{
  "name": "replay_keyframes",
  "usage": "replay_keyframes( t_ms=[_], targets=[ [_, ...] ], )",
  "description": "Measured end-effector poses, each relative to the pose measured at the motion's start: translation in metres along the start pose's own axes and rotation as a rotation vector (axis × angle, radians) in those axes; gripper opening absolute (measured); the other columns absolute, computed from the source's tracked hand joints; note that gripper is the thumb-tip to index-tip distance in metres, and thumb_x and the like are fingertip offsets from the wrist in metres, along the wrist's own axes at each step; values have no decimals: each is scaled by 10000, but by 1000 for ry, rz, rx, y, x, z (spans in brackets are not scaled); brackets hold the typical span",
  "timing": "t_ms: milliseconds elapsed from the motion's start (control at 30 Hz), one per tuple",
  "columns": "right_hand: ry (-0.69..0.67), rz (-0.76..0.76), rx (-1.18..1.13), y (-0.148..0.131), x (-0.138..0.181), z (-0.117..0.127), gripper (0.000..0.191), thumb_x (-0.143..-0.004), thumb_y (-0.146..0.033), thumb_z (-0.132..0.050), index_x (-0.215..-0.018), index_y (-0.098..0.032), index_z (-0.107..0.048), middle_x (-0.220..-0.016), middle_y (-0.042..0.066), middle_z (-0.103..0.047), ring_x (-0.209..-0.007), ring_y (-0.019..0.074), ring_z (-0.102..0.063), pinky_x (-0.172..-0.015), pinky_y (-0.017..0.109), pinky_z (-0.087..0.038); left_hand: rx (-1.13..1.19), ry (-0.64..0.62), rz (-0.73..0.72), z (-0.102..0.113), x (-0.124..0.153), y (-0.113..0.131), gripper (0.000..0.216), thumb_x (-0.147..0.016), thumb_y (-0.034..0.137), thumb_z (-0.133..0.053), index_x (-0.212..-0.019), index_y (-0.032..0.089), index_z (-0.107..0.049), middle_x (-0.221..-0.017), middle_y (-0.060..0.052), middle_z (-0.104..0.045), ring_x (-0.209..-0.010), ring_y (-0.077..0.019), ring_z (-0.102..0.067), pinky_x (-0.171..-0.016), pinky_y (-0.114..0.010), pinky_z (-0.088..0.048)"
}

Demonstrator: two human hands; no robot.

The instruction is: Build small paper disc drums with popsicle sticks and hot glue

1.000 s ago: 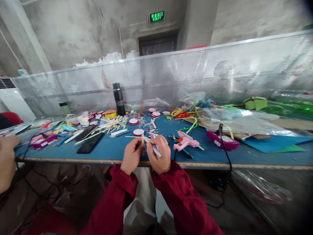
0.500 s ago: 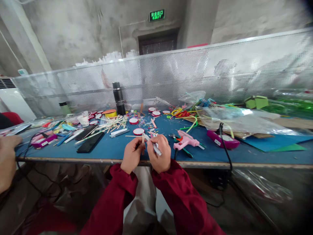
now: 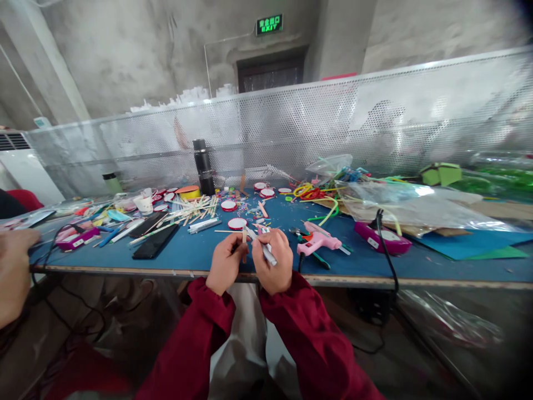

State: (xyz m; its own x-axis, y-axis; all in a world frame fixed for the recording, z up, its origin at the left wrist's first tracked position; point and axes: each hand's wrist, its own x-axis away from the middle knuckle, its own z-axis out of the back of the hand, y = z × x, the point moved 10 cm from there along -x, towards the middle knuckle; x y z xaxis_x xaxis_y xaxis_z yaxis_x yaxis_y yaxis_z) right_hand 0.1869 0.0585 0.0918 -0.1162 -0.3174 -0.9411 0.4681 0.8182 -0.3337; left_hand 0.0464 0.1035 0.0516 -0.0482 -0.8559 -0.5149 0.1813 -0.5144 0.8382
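Between the fingers of my left hand (image 3: 225,263) is a short flat wooden craft stick (image 3: 244,239), held upright. My right hand (image 3: 275,261) grips a whitish-grey marker pen (image 3: 268,254), its front end pointing up and left beside the stick. Whether the tip touches the stick I cannot tell. Just beyond my hands lies a small round red-rimmed disc with a white face (image 3: 237,223). To the right of my right hand rests a pink hot glue gun (image 3: 318,240), with green-handled pliers (image 3: 320,261) partly under it.
A black phone (image 3: 156,242), another marker (image 3: 204,225) and a pile of wooden sticks (image 3: 195,208) lie left. Behind them stands a black thermos (image 3: 204,166). Purple power strips (image 3: 381,239) and plastic bags (image 3: 416,205) are around. Another person's hand (image 3: 16,272) is at far left.
The view has shifted very slightly. Both hands keep almost the same pose, with the craft stick and the marker pen still held close together.
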Motion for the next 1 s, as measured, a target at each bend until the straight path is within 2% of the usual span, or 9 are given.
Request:
replay_keyframes(
  t_ms=[700, 1000],
  targets=[
    [-3, 22, -29, -1, 1, -1, 129, -888, -139, -568, -835, -252, -539, -715, -17, -617, -719, 182, -604, -952, 435, -500, 3, 4, 12, 0, 0, -1, 195, -928, 349, -604, -975, 179, -687, -739, 15, -579, -623, -123, -502, -632, -252, -411],
    [10, -27, -38, 4, 2, 2, 100, -914, -178, -568, -845, -250, -555, -757, 9, -638, -757, 197, -609, -874, 407, -509, -9, 11, 19, 2, 0, -1, 174, -930, 331, -583, -946, 178, -664, -741, 15, -584, -637, -125, -513, -636, -246, -418]
  ],
)
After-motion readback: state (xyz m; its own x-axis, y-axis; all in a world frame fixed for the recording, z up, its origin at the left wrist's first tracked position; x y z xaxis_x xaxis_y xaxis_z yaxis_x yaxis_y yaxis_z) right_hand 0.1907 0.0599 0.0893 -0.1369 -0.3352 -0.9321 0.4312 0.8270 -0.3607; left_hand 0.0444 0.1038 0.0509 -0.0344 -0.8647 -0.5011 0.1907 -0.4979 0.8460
